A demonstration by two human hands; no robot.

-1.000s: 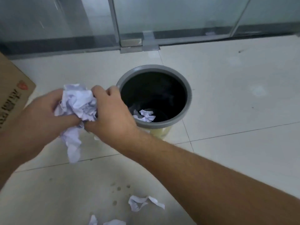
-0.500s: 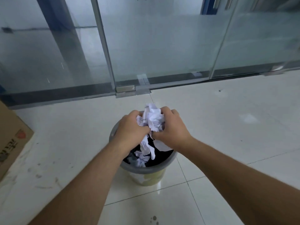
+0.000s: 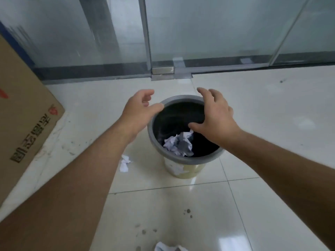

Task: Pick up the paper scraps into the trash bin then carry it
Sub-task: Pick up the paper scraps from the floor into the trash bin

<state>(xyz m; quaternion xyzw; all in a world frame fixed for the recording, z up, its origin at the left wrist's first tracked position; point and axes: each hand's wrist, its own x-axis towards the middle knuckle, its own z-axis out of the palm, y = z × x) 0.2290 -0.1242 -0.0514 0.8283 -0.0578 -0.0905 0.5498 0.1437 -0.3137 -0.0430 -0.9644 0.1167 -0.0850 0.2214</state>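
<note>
A trash bin (image 3: 188, 161) with a grey rim, black liner and yellowish wall stands on the tiled floor. Crumpled white paper (image 3: 179, 144) lies inside it. My left hand (image 3: 140, 108) hovers open at the bin's left rim, thumb over the edge. My right hand (image 3: 216, 115) is open over the bin's right side, fingers spread, holding nothing. One small paper scrap (image 3: 125, 163) lies on the floor left of the bin. Another scrap (image 3: 167, 247) shows at the bottom edge of the view.
A large cardboard box (image 3: 23, 124) with printed characters stands at the left. Glass doors with a metal frame (image 3: 147, 38) and a floor fitting (image 3: 171, 72) close off the far side. Dark spots (image 3: 187, 212) mark the tiles in front of me.
Both hands held a wad of crumpled paper over the bin; they have let go and spread apart, and the wad now lies inside the bin.
</note>
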